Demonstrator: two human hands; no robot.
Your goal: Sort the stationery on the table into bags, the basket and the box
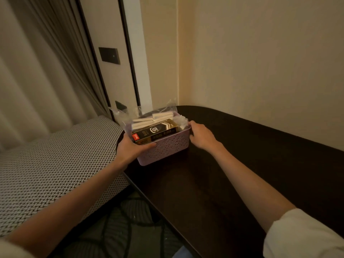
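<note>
The lilac basket (163, 146) sits at the table's (242, 155) far left corner, packed with a black-and-gold box (154, 132) and clear bags (141, 114) of white pieces. The left hand (133, 148) grips its near-left corner and the right hand (202, 135) its right rim, probably to steady or shift it evenly; the fingertips are poorly lit.
</note>
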